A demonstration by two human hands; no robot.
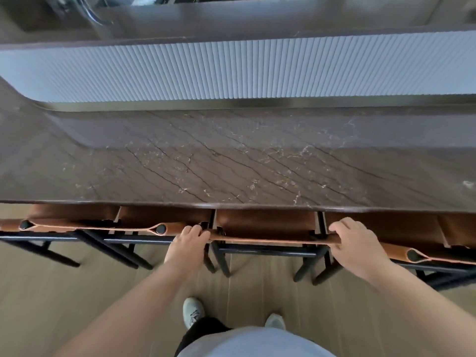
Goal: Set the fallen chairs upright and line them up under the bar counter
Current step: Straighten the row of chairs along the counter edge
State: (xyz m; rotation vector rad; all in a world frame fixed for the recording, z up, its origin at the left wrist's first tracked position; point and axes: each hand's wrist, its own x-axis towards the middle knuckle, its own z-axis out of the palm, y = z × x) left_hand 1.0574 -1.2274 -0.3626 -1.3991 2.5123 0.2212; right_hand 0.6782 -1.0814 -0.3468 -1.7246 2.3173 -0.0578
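Observation:
Several brown leather chairs with black frames stand upright side by side, their seats tucked under the dark marble bar counter. The middle chair is right in front of me. My left hand grips the left end of its backrest top. My right hand grips the right end. To the left stand two chairs. Another chair stands to the right, with a further backrest at the frame's right edge.
Behind the counter runs a white ribbed panel, with a higher ledge and a metal tap beyond. The floor is light wood. My two shoes stand close behind the middle chair's legs.

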